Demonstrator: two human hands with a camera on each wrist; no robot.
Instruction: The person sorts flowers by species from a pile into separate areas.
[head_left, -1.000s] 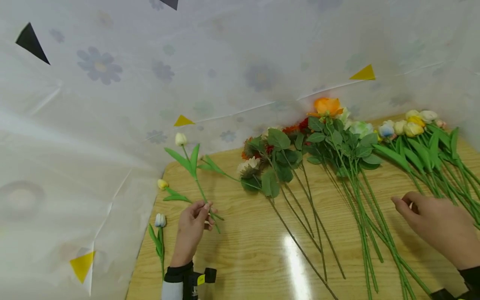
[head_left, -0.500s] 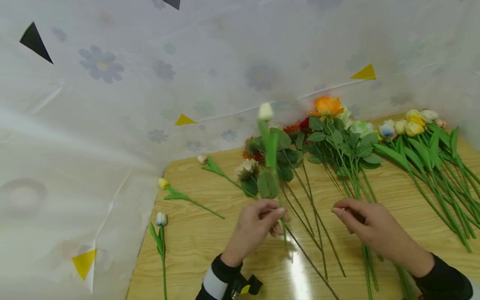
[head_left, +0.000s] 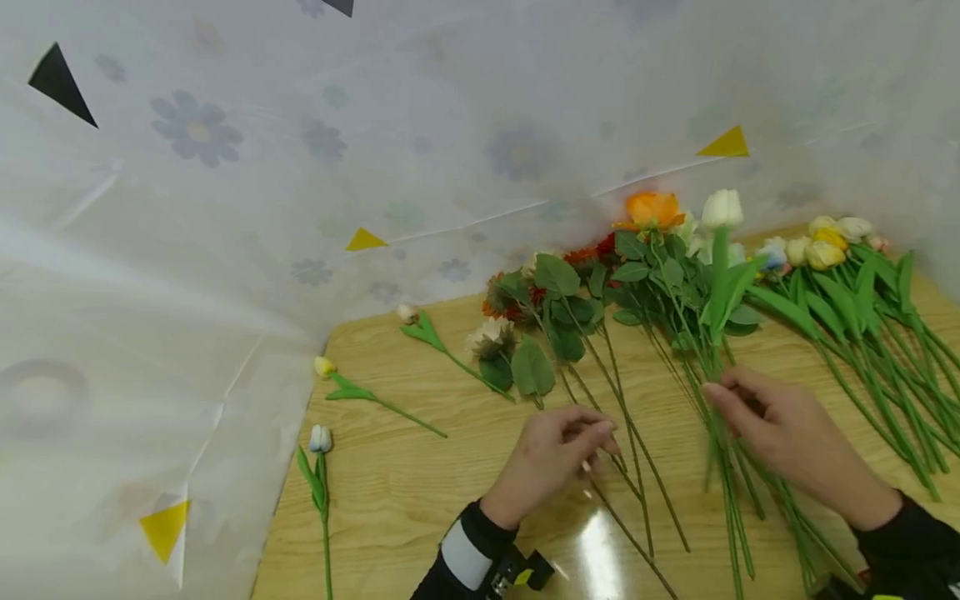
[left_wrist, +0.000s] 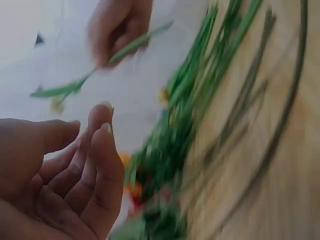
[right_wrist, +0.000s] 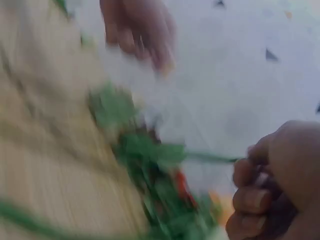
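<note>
My right hand (head_left: 722,402) pinches the green stem of a white tulip (head_left: 722,209) and holds it nearly upright above the rose stems (head_left: 720,467). The right wrist view, blurred, shows that hand's curled fingers (right_wrist: 260,192) round the thin stem (right_wrist: 210,158). My left hand (head_left: 592,442) hovers over the wooden table (head_left: 450,500) beside the brown stems (head_left: 637,492), fingers relaxed and holding nothing. The left wrist view shows its loosely curved fingers (left_wrist: 100,155) empty, with the right hand (left_wrist: 117,27) gripping the stem beyond.
Roses with an orange bloom (head_left: 651,210) and leafy flowers (head_left: 540,317) lie mid-table. A bunch of tulips (head_left: 832,246) lies at far right. Three single tulips (head_left: 408,315) (head_left: 325,367) (head_left: 321,439) lie at left. A white floral sheet (head_left: 225,208) hangs behind and at left.
The left hand lifted the white tulip from the left of the table and carried it right. The right hand took hold of it. The left hand let go and dropped back.
</note>
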